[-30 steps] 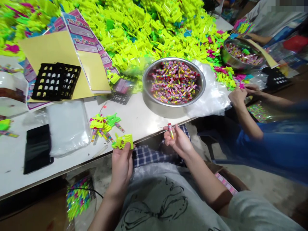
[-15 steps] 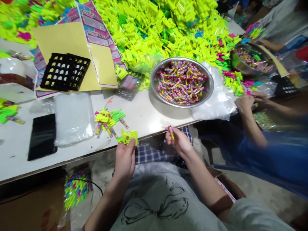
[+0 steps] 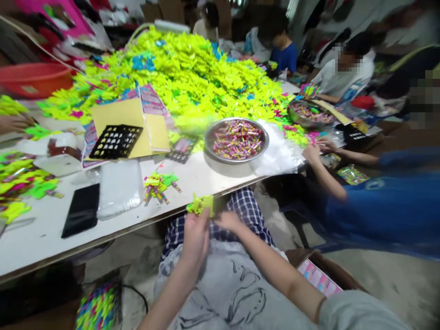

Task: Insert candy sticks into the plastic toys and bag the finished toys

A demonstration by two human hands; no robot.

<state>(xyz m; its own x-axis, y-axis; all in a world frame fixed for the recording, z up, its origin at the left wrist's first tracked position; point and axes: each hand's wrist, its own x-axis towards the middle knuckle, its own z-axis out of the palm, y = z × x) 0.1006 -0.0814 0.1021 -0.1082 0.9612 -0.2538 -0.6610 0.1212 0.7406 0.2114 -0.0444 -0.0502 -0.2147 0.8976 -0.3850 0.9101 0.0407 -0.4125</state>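
Observation:
My left hand [image 3: 197, 229] holds a yellow-green plastic toy piece [image 3: 200, 204] above my lap, just off the table's front edge. Close beside it on the right, my right hand [image 3: 229, 221] has its fingers closed near the toy's lower side; they are blurred and what they hold is hidden. A small pile of toys with candy tubes [image 3: 157, 185] lies on the white table [image 3: 202, 176]. Behind my hands stands a steel bowl [image 3: 237, 158] full of small candy tubes [image 3: 237, 141].
A huge heap of yellow-green plastic pieces [image 3: 206, 78] covers the back. A black phone [image 3: 81, 210], clear bags [image 3: 120, 188], and black grids [image 3: 117, 141] on cardboard lie left. At right, a person in blue [image 3: 385, 197] works beside a second bowl [image 3: 311, 120].
My right hand has moved left to beside my left hand and the toy; the tube it held is no longer visible. The view has tilted up, showing more people at the back.

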